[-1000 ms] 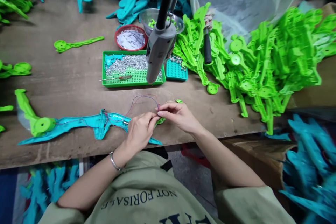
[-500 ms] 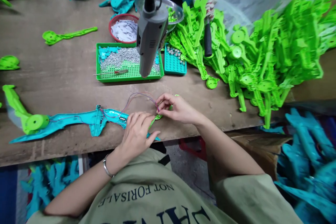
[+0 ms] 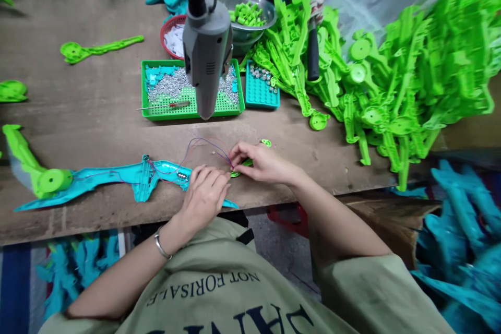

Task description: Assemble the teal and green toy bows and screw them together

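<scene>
A long teal plastic toy shell (image 3: 117, 180) lies along the wooden table's near edge, with a green wheel part (image 3: 49, 181) at its left end and thin red and blue wires (image 3: 203, 145) looping out of it. My left hand (image 3: 203, 195) rests on the shell's right end, fingers curled down over it. My right hand (image 3: 260, 163) pinches a small green disc (image 3: 236, 173) and the wire ends just right of the left hand. A second small green disc (image 3: 266, 142) lies beyond my right hand.
A grey electric screwdriver (image 3: 206, 52) hangs above a green tray of screws (image 3: 188, 95). Beside it are a teal tray (image 3: 261, 91), a red basket (image 3: 171, 36) and a steel bowl of green bits (image 3: 245, 10). A heap of green shells (image 3: 391, 78) fills the right side.
My left hand has dropped from pinching beside the right hand onto the teal shell's end. My right hand stays pinched on the green disc and wires. The view has shifted.
</scene>
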Motion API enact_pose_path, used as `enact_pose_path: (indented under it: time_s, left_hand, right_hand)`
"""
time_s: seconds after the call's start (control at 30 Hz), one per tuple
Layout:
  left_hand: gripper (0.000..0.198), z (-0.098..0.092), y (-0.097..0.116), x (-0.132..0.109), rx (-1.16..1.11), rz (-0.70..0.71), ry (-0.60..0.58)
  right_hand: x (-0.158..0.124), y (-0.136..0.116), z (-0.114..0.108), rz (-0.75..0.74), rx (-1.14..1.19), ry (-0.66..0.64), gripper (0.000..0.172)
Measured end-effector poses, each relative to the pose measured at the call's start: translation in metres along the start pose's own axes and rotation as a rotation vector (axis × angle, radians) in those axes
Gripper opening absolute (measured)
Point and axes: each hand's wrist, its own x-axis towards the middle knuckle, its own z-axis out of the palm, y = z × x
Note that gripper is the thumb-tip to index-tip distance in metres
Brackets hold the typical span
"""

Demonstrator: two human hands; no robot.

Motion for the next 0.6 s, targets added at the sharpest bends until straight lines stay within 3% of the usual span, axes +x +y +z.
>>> enact_pose_path:
  time_s: [0.17,0.33,0.6]
  left_hand:
    - [0.025,-0.002,0.0,-0.001,0.085,0.054,-0.052]
    - [0.049,-0.004,0.001,-0.001,0.213,0.132,-0.162]
    - [0.053,-0.005,0.01,0.004,0.322,0.102,-0.28]
  right_hand:
    - [0.003,-0.002,0.0,0.0,-0.095,-0.016,0.021]
    - [0.006,-0.006,-0.002,0.028,-0.102,-0.054,0.021]
    - [0.002,0.002,-0.007,0.014,0.028,-0.036,0.019]
